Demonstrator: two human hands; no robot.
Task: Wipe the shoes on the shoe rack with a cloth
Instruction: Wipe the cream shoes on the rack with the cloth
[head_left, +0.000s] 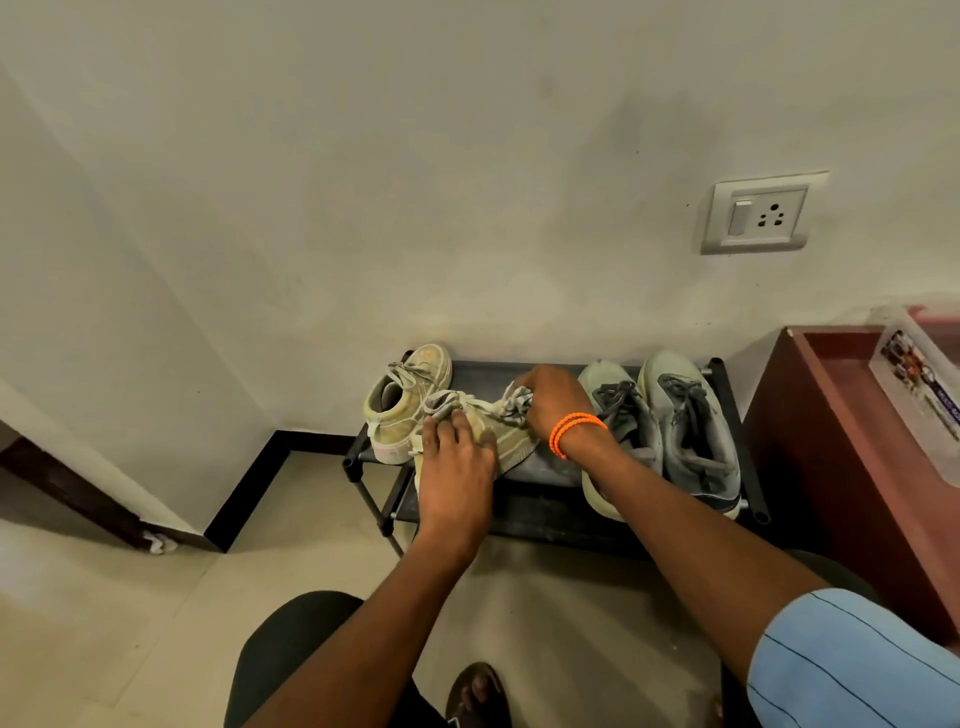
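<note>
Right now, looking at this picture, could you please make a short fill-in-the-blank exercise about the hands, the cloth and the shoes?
1. The cloth is gripped by the ____ hand.
2. The left hand holds a shoe of ____ colour.
3. The pair of grey shoes stands at the ____ end of the shoe rack.
4. The orange bands sit on the ____ wrist.

Missing words: right; beige; right; right

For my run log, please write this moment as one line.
left hand: holds tilted beige canvas sneaker | right hand: grips grey crumpled cloth on sneaker | black metal shoe rack: grey sneaker pair untouched
</note>
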